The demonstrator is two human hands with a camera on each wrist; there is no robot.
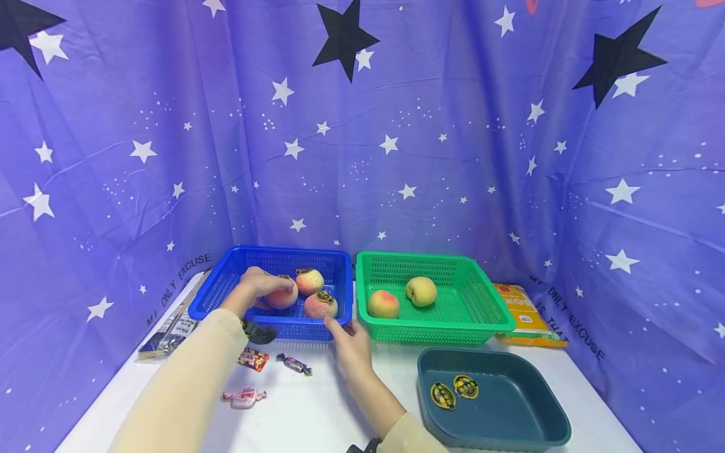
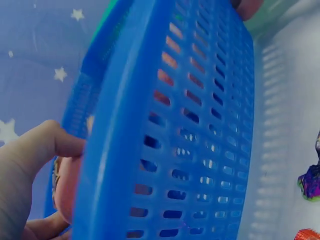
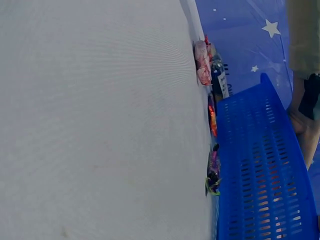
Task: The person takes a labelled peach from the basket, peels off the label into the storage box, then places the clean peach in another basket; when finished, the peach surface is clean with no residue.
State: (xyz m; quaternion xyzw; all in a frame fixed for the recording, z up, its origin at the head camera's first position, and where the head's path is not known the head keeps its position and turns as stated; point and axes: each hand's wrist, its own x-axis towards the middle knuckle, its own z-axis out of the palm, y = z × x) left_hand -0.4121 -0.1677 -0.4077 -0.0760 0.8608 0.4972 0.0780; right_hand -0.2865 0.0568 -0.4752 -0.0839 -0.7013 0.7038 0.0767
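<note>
In the head view my left hand (image 1: 257,286) reaches over the front rim of a blue plastic basket (image 1: 226,314) and grips a pinkish peach (image 1: 283,297) inside it. The left wrist view shows my thumb and fingers around that peach (image 2: 67,187), partly hidden behind the basket's rim. Two more peaches lie beside it, one behind (image 1: 309,281) and one near the front right (image 1: 321,305), both with dark-and-gold labels. My right hand (image 1: 354,352) holds the basket's front right corner, thumb at the rim. That hand is out of sight in the right wrist view.
A green basket (image 1: 436,333) with two peaches stands to the right. In front of it is a dark teal basin (image 1: 498,402) holding two black-and-gold stickers. Several wrapped candies (image 1: 243,397) lie before the blue basket. Packages (image 1: 523,314) lie at both sides, by the starry curtain.
</note>
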